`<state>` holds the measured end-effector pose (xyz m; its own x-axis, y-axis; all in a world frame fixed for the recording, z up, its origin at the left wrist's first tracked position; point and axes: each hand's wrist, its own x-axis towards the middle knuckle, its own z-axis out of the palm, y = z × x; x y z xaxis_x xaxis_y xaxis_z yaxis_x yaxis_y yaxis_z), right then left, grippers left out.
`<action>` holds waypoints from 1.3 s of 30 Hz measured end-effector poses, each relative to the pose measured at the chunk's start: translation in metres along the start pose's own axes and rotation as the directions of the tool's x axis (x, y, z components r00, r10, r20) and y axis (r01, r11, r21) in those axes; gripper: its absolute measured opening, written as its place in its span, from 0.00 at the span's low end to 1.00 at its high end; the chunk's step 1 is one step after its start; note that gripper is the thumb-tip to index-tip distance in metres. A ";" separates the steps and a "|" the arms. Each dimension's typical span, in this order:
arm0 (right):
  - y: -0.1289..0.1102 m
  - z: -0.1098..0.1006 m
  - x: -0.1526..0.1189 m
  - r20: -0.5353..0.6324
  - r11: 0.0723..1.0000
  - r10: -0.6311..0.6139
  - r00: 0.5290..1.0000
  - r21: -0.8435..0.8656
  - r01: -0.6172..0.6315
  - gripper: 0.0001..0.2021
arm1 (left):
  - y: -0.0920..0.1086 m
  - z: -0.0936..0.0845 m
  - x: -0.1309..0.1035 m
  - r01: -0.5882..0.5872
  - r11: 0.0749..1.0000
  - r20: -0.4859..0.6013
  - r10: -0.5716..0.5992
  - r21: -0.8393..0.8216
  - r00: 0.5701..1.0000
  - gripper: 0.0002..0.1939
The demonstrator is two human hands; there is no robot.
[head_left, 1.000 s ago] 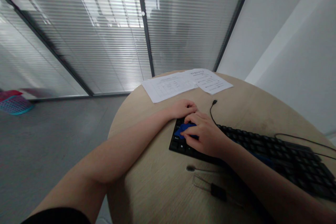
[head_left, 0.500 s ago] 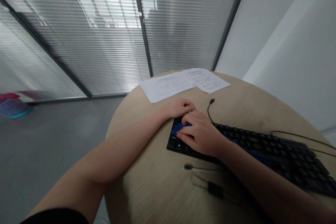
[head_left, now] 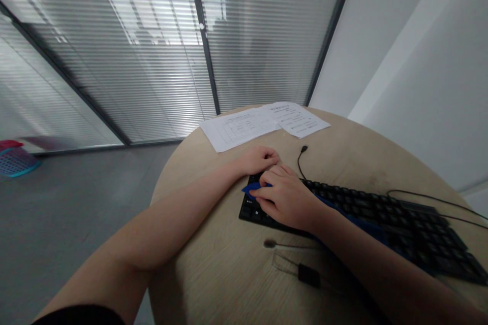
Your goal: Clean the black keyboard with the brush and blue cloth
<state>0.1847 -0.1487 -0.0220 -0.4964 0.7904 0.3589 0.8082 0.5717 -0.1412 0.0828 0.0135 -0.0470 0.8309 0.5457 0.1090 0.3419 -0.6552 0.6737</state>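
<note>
A black keyboard (head_left: 362, 208) lies at a slant on the round wooden table. My right hand (head_left: 284, 195) is over its left end, fingers pinched on a blue cloth (head_left: 249, 189) that presses against the keys. A tip of the cloth pokes out at the keyboard's left edge, and more blue fabric shows beneath my right forearm. My left hand (head_left: 261, 159) is closed at the keyboard's far left corner, apparently holding its edge; the fingertips are partly hidden behind my right hand.
Near the keyboard's front edge lie a small thin-handled brush (head_left: 270, 244) and a wire tool with a black block (head_left: 308, 275). Printed papers (head_left: 244, 127) rest at the table's far side. A cable plug (head_left: 304, 149) sits behind the keyboard. A basket (head_left: 17, 160) stands on the floor.
My right hand has shifted slightly with the cloth, whose tip now points out toward the keyboard's left edge. My left hand stays at the corner. The whole view has moved a little.
</note>
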 end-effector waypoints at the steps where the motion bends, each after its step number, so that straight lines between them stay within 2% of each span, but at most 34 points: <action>1: 0.001 -0.001 0.000 0.010 1.000 -0.002 1.000 -0.007 0.002 0.10 | 0.000 0.000 -0.001 -0.009 1.000 0.003 0.009 0.023 1.000 0.12; 5: 0.011 -0.016 -0.001 0.056 1.000 -0.016 0.998 -0.017 0.017 0.10 | 0.000 0.000 -0.003 -0.061 0.995 0.025 0.059 0.075 0.998 0.13; 10: 0.018 -0.030 -0.003 0.010 0.999 -0.005 1.000 0.037 0.005 0.11 | 0.002 0.000 -0.004 -0.075 0.995 0.012 0.074 0.067 0.997 0.11; 17: 0.016 -0.022 -0.006 0.188 0.999 -0.047 0.981 0.034 0.041 0.12 | 0.007 0.000 -0.004 -0.026 0.997 0.014 0.026 0.068 1.000 0.10; 24: 0.010 -0.015 -0.005 0.154 0.996 -0.027 0.988 -0.081 0.040 0.12 | 0.006 0.000 -0.004 -0.041 0.994 0.022 0.039 0.102 0.999 0.10; 31: 0.011 -0.020 -0.004 0.208 0.993 -0.067 0.976 -0.078 0.085 0.12 | 0.009 -0.001 -0.004 -0.032 0.989 0.013 0.030 0.141 0.999 0.11; 36: 0.009 -0.014 -0.003 0.157 0.996 -0.039 0.987 -0.074 0.051 0.12 | 0.009 -0.001 -0.004 -0.031 0.991 0.014 0.029 0.132 0.999 0.11; 39: 0.013 -0.023 -0.004 0.159 0.997 -0.044 0.986 -0.056 0.053 0.12 | 0.009 -0.002 -0.004 -0.045 0.991 0.011 0.044 0.126 0.999 0.12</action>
<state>0.2044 -0.1489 -0.0042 -0.5752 0.7897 0.2132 0.7972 0.5996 -0.0701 0.0818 0.0064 -0.0404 0.8499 0.5104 0.1311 0.3562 -0.7398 0.5708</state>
